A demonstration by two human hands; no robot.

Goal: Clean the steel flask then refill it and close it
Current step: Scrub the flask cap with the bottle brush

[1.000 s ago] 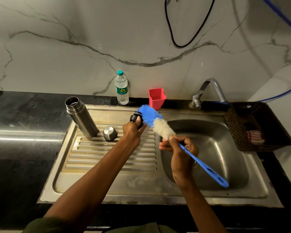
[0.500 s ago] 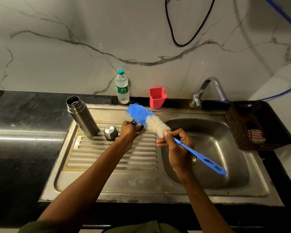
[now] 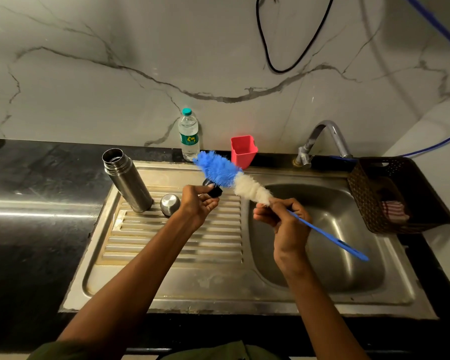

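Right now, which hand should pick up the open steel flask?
Probably the left hand: it hovers nearer the open steel flask but pinches a small black stopper. The right hand grips the blue-and-white bottle brush.

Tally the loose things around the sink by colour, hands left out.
Steel: 2, flask and steel cap
Black: 1, stopper
Blue and white: 1, bottle brush
Red: 1, cup
Clear: 1, water bottle
Brown: 1, basket
Total: 7
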